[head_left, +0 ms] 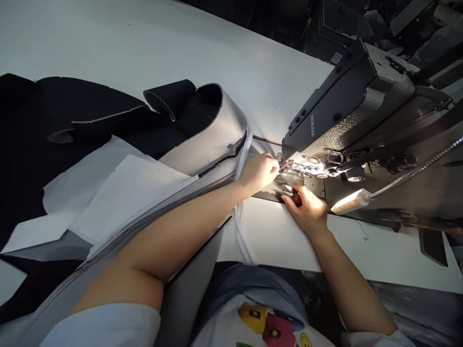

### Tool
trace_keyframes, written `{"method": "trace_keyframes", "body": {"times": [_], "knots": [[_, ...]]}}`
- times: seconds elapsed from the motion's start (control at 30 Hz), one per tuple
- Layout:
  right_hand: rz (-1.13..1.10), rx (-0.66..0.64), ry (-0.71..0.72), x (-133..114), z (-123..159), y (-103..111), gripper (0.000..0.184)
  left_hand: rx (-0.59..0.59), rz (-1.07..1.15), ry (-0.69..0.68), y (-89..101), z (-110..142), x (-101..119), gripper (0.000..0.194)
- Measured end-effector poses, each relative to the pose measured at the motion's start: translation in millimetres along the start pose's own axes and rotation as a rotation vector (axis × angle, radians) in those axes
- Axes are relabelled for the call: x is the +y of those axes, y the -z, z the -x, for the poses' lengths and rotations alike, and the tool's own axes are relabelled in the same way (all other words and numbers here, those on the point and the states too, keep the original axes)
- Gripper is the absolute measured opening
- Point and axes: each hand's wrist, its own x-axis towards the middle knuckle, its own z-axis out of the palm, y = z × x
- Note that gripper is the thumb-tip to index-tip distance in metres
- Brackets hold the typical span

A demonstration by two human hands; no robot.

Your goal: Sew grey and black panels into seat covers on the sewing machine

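My left hand [261, 172] is closed beside the lit needle area of the sewing machine [333, 106]; what its fingers pinch, if anything, is hidden. My right hand [309, 209] is curled round a small dark tool with a red part [297, 199], mostly covered by the fingers, at the front edge of the machine bed. Under my left wrist runs a white strip [241, 236], hanging down over the table edge. Grey mesh fabric [206, 144] with a black backing curls up left of my left hand, and my left forearm lies across it.
Black fabric pieces [97, 106] and white pieces [126, 193] are heaped on the white table [224, 53] at the left. A small lamp [350, 201] on a flexible neck shines from the right. Dark boxes [336, 29] stand behind the machine.
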Motion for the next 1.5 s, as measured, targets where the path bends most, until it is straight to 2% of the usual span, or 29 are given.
{"method": "trace_keyframes", "body": {"times": [0.3,0.67,0.9,1.5], "knots": [[0.003,-0.008,0.003,-0.6,-0.5,0.4,0.026,0.002,0.0,-0.007,-1.3,-0.1,-1.6,0.019],[-0.013,-0.038,-0.056,-1.8,-0.6,2.0,0.02,-0.021,-0.017,-0.004,2.4,-0.1,1.3,0.02],[0.031,-0.045,-0.007,1.3,-0.3,0.9,0.024,-0.032,-0.031,-0.007,2.6,0.0,2.0,0.019],[0.026,-0.078,-0.022,3.6,1.9,0.6,0.029,-0.028,-0.017,-0.019,1.9,-0.3,1.5,0.019]]}}
